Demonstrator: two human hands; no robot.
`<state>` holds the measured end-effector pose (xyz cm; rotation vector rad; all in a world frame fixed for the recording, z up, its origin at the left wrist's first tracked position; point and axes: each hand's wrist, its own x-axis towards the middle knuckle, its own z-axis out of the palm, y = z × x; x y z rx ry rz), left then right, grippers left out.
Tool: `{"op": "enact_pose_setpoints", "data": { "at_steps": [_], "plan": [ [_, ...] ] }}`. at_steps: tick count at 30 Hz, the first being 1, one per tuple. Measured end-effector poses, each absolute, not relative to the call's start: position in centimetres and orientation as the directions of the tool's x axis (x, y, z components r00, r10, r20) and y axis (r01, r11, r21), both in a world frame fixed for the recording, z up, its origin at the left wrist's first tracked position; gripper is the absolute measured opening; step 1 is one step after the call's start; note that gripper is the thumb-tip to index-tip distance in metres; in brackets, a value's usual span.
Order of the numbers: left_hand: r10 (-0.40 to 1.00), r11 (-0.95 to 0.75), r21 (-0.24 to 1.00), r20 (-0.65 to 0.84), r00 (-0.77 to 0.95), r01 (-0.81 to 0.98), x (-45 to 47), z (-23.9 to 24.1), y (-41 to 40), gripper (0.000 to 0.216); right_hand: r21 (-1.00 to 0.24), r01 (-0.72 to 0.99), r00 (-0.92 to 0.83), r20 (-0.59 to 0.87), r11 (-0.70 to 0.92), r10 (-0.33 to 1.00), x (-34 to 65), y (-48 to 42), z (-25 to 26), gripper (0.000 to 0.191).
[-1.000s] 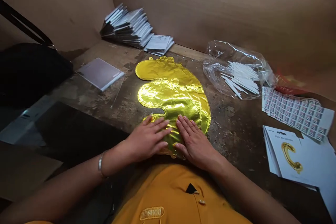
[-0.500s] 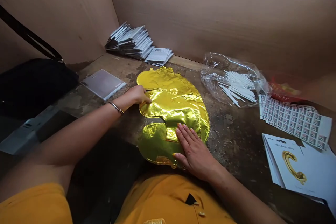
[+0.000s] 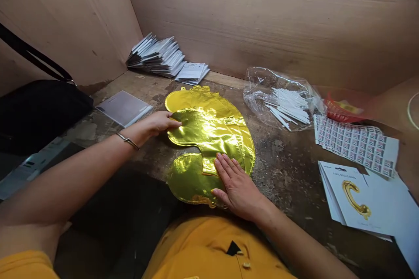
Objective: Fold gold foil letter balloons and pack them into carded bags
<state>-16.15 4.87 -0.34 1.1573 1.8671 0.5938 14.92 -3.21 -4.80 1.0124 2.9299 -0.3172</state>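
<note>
A flat gold foil balloon shaped like a letter C lies in a small stack on the worn wooden table. My right hand lies flat with fingers stretched out, pressing the lower fold of the top balloon. My left hand reaches across to the balloon's upper left end, fingers closed on its edge. A thin bracelet sits on my left wrist.
A clear bag of white sticks lies at the right rear. Sticker sheets and printed cards with a gold C lie at the right. Stacked packets sit in the back corner, a clear sleeve and black bag at the left.
My left hand left the near fold and moved up to the balloon's upper left end, taking hold of its edge. My right hand stayed pressed on the lower fold.
</note>
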Motion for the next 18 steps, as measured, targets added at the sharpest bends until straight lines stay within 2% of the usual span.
{"op": "enact_pose_setpoints", "data": {
  "at_steps": [2,3,5,6,7,8,9,11,12,14,18],
  "plan": [
    [0.925,0.38,0.806,-0.317,-0.211,0.454,-15.7,1.2,4.4,0.017,-0.212,0.608,-0.791,-0.086,0.765,0.605,15.1,-3.2,-4.5,0.074],
    [0.956,0.283,0.84,-0.207,-0.21,0.462,-15.1,2.4,3.9,0.017,-0.232,0.598,-0.796,-0.059,0.767,0.603,15.4,-3.1,-4.1,0.077],
    [0.967,-0.021,0.825,0.159,-0.197,0.565,-13.3,5.7,2.4,0.017,-0.267,0.588,-0.776,0.082,0.764,0.626,16.5,-2.8,-2.3,0.084],
    [0.917,-0.184,0.719,0.371,-0.146,0.671,-12.1,7.4,1.3,0.016,-0.274,0.6,-0.732,0.191,0.752,0.654,17.4,-2.5,-1.0,0.086],
    [0.83,-0.287,0.541,0.552,-0.077,0.791,-10.8,9.0,0.1,0.016,-0.274,0.628,-0.658,0.314,0.729,0.685,18.4,-2.3,0.5,0.087],
    [0.735,-0.375,0.326,0.675,0.064,0.868,-9.5,10.1,-1.1,0.018,-0.268,0.673,-0.558,0.426,0.689,0.712,19.4,-2.0,2.0,0.087],
    [0.644,-0.467,0.133,0.729,0.232,0.874,-8.4,10.8,-2.3,0.018,-0.26,0.722,-0.459,0.513,0.641,0.725,20.5,-1.7,3.4,0.088],
    [0.497,-0.635,-0.147,0.675,0.546,0.759,-6.4,10.2,-3.9,0.017,-0.233,0.798,-0.338,0.592,0.556,0.732,22.3,-1.4,5.1,0.09],
    [0.456,-0.693,-0.208,0.616,0.643,0.691,-5.6,9.0,-4.3,0.018,-0.211,0.815,-0.335,0.588,0.539,0.736,22.9,-1.4,5.3,0.091],
    [0.449,-0.763,-0.214,0.503,0.738,0.61,-4.7,5.6,-4.6,0.021,-0.164,0.809,-0.423,0.506,0.565,0.752,23.9,-1.6,4.3,0.093],
    [0.516,-0.82,-0.08,0.326,0.792,0.567,-4.3,-0.5,-4.8,0.014,-0.143,0.728,-0.629,0.253,0.671,0.735,24.7,-2.5,0.3,0.092]
  ]
}}
